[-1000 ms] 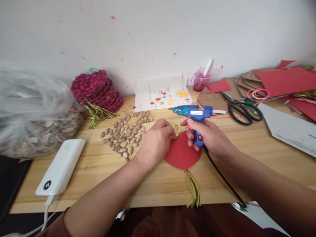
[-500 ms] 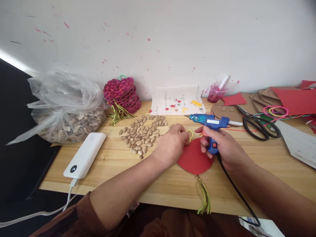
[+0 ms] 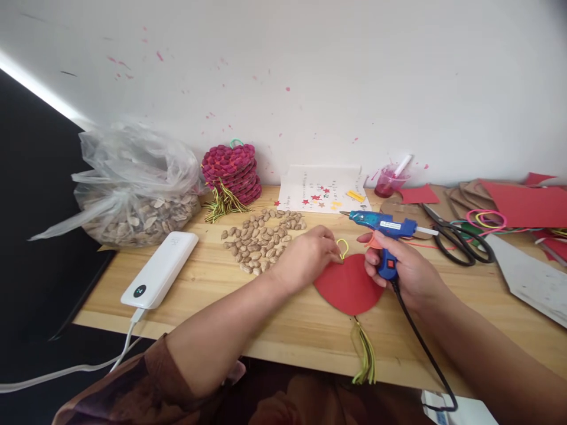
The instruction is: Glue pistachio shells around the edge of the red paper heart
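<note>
My right hand [image 3: 405, 262] is wrapped around a blue hot glue gun [image 3: 370, 221], a finger on its orange trigger and its nozzle aimed left. Beneath the hands lies a red heart-shaped card [image 3: 348, 286] with a yellow cord loop [image 3: 342, 248] at the top and a yellow-green and dark tassel [image 3: 365, 357] below. The fingers of my left hand [image 3: 308, 257] are pinched at the heart's upper left edge, on a small brown peanut shell [image 3: 340, 261] mostly covered by the fingertips. Several peanut shells [image 3: 259, 239] are spread beyond that hand.
At the left are a plastic bag of shells [image 3: 142, 218] and a white power bank [image 3: 160, 270]. A purple shell-covered ornament [image 3: 230, 174] stands by the wall. Paper with stars [image 3: 323, 189], a paint cup [image 3: 390, 180], black scissors [image 3: 460, 236] and red card [image 3: 527, 203] lie behind and right.
The view has shifted slightly. The glue gun has moved a little to the right relative to the heart. My left hand stays pinched at the heart's upper edge.
</note>
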Demonstrator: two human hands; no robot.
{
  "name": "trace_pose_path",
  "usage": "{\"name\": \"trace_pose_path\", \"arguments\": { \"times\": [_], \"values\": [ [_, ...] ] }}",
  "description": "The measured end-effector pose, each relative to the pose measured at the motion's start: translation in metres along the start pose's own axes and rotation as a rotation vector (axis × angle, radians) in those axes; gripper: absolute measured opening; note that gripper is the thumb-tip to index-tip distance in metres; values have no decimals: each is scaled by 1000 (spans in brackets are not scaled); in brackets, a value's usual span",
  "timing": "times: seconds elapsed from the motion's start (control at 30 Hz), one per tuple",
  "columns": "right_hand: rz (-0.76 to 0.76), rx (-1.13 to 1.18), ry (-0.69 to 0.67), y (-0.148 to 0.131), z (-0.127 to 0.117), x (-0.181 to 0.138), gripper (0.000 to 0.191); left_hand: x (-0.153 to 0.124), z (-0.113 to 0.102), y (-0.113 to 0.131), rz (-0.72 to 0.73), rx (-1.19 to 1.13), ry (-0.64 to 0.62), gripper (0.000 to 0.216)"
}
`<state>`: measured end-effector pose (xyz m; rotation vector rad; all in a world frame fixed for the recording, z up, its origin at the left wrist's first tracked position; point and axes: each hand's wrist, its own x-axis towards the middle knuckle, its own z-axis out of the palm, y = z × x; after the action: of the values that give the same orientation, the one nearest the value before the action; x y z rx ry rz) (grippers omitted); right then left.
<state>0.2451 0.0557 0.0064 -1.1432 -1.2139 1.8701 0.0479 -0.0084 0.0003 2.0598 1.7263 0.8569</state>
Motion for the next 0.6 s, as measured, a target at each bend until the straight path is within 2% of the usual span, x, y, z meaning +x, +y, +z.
{"name": "trace_pose_path", "arguments": {
  "times": [0.07, 0.1, 0.17, 0.23, 0.33, 0.6],
  "values": [
    [0, 14, -1, 0, -3, 1, 35, 3, -21, -10, -17, -54, 181, 13],
    [-3, 18, -2, 0, -4, 2, 34, 4, -33, -16, -73, -45, 297, 16],
    [-12, 21, -5, 0, -4, 1, 32, 5, -61, -30, -174, 13, 433, 16],
    [-9, 25, -10, -2, -3, 0, 29, 3, -85, -43, -292, 123, 466, 18],
    [10, 40, -2, -7, 1, -5, 25, -3, -106, -58, -407, 292, 418, 17],
    [-7, 52, 87, -18, 1, -7, 24, -6, -108, -72, -401, 366, 358, 33]
  ]
}}
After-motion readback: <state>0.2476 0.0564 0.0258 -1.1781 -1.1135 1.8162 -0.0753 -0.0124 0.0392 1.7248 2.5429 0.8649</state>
